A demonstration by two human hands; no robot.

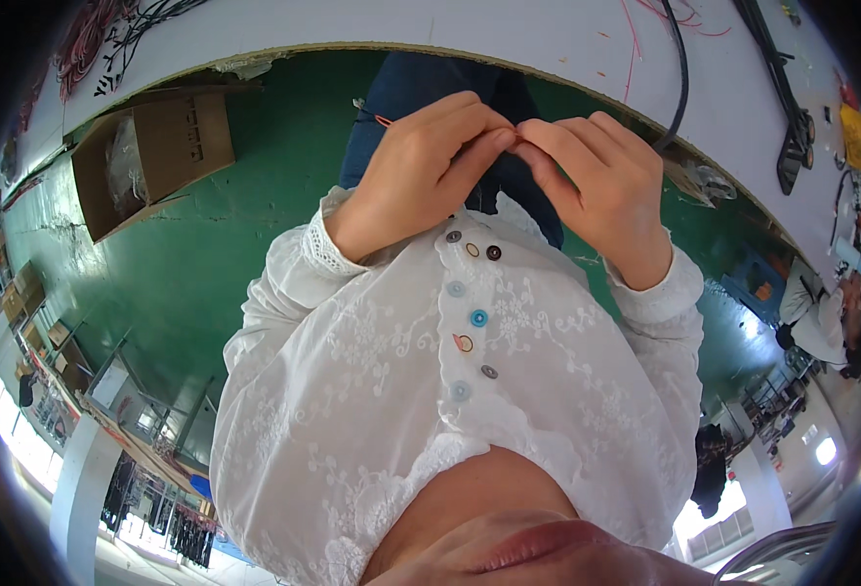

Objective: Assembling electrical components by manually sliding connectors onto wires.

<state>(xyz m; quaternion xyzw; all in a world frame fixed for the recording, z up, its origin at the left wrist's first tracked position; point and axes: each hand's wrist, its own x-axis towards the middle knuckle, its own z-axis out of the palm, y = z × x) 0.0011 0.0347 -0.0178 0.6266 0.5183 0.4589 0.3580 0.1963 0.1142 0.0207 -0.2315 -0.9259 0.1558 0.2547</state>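
Observation:
My left hand (430,161) and my right hand (596,171) meet fingertip to fingertip above my lap, just short of the table edge. Both are closed in a pinch. A thin red wire (383,120) sticks out past the back of my left hand, with a small pale end piece (359,104) on its tip. Between the pinched fingertips a tiny reddish bit shows, seemingly the same wire; most of it is hidden by the fingers.
Ahead curves the white table (538,29) with a worn edge. On it lie red wire bundles (84,44), a black cable (682,73) and a long black strip (777,88). An open cardboard box (191,132) stands at the left; a blue stool (748,288) and another person (821,313) are at the right.

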